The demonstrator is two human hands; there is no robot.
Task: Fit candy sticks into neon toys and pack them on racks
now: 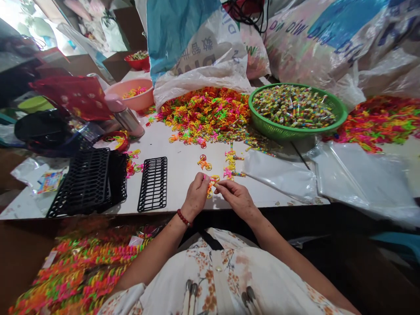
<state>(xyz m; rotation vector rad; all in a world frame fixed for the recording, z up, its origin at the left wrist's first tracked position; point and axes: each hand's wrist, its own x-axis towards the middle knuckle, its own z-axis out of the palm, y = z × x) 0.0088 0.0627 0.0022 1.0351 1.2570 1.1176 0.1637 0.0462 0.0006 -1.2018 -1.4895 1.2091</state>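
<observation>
My left hand (196,194) and my right hand (236,197) meet over the near edge of the white table (183,166). Both pinch a small orange and yellow plastic toy bicycle (211,183) between their fingertips. Just beyond them lie two more small toy bicycles, an orange one (204,163) and a yellow and pink cluster (231,165). A black plastic grid tray (153,183) lies left of my left hand. A big heap of neon plastic pieces (205,111) covers the table's middle.
A green basket (262,122) of small wrapped candies stands at right. A stack of black trays (87,181) sits at left, a pink bowl (144,101) behind. Clear plastic bags (354,175) lie at right; large sacks (197,43) stand at the back. Neon pieces (82,271) fill a bag near my lap.
</observation>
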